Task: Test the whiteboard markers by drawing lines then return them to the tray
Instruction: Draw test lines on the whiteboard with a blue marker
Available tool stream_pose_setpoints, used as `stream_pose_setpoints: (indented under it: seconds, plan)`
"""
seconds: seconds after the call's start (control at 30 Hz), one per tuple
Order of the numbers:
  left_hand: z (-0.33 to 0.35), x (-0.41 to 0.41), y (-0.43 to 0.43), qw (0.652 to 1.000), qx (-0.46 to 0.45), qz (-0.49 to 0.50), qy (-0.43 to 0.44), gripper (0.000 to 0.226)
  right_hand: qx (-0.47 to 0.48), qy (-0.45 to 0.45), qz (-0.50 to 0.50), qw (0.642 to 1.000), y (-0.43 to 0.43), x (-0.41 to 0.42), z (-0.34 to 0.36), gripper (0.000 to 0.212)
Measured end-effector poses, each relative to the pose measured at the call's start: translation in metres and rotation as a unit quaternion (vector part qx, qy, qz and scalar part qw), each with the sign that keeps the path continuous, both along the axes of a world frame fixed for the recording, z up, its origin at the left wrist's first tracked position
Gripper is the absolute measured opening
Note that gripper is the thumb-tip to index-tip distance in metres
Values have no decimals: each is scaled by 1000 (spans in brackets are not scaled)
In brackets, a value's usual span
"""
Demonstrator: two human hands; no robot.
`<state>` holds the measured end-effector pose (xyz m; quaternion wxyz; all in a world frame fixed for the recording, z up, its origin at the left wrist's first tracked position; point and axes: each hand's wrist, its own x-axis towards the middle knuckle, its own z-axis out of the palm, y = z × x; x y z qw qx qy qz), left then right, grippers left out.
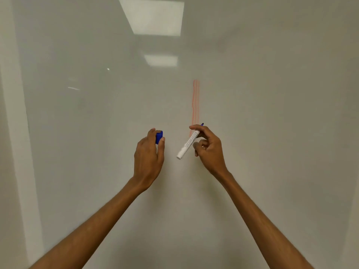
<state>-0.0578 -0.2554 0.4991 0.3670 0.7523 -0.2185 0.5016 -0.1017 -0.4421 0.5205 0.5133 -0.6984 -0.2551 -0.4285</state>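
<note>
A glossy whiteboard (pixel 272 94) fills the view. A faint red vertical line (pixel 195 101) runs down its middle. My right hand (pixel 208 150) pinches an uncapped white marker (pixel 188 145) with a blue tip, tip pointing up at the board near the lower end of the red line. My left hand (pixel 149 154) pinches the blue cap (pixel 159 137) between thumb and fingers, a short way left of the marker. The tray is not in view.
Ceiling lights reflect in the whiteboard at the top centre. A pale vertical band (pixel 17 133) runs down the left side. Both forearms reach up from the bottom of the view.
</note>
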Motion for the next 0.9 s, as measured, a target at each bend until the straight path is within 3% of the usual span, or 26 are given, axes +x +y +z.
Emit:
stream_pose_setpoints:
  seconds: [0.13, 0.37, 0.5, 0.77, 0.9]
  plan:
    - [56, 12, -7, 997, 38, 7, -63, 42, -6, -67, -10, 998, -16, 11, 49, 32]
    - [130, 52, -26, 990, 96, 40, -95, 46, 85, -75, -5, 994, -27, 35, 104, 19]
    - [136, 78, -42, 988, 109, 36, -108, 50, 150, -69, 9, 986, -29, 54, 118, 28]
    - [120, 116, -59, 979, 53, 48, -190, 50, 144, -127, -11, 981, -34, 87, 142, 9]
    - [119, 119, -62, 975, 50, 68, -206, 51, 161, -161, -10, 974, -37, 100, 140, 9]
